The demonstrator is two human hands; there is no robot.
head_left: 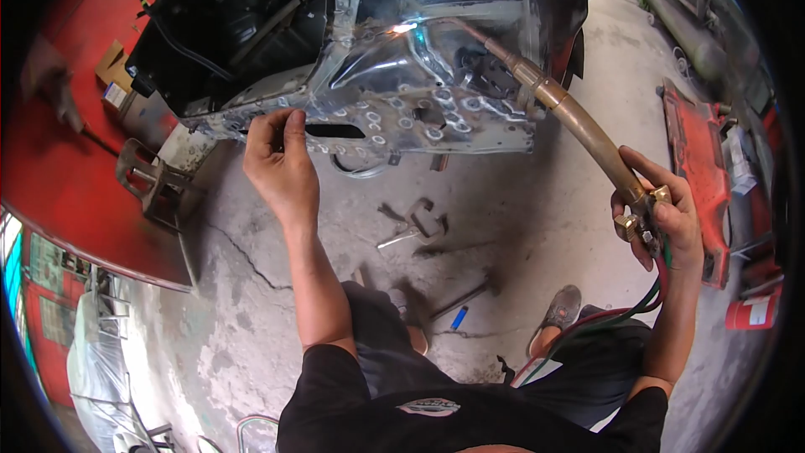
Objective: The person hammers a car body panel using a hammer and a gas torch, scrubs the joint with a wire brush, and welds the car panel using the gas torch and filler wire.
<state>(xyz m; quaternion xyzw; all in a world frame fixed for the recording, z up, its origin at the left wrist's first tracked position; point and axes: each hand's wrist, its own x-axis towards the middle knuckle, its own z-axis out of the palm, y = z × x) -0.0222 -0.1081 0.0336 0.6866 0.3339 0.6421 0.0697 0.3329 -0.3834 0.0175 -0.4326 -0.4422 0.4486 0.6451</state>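
Observation:
My right hand [662,210] is wrapped round the valve end of a brass gas torch [587,127], with red and green hoses [625,312] trailing down from it. The torch's thin tip points up and left, and a bright flame [405,28] glows at the metal of a car body frame [428,109]. My left hand [283,159] is raised at the frame's lower left edge, thumb and fingers pinched together; whatever they may hold is hidden. Round weld marks dot the lower panel beside a dark oval slot [334,131].
On the concrete floor lie a locking clamp [415,225], a hammer [464,298] and a blue lighter [459,317]. A red panel [101,176] curves along the left, with a metal stand [155,184]. Gas cylinders [688,33] and a red metal piece [698,168] are at right.

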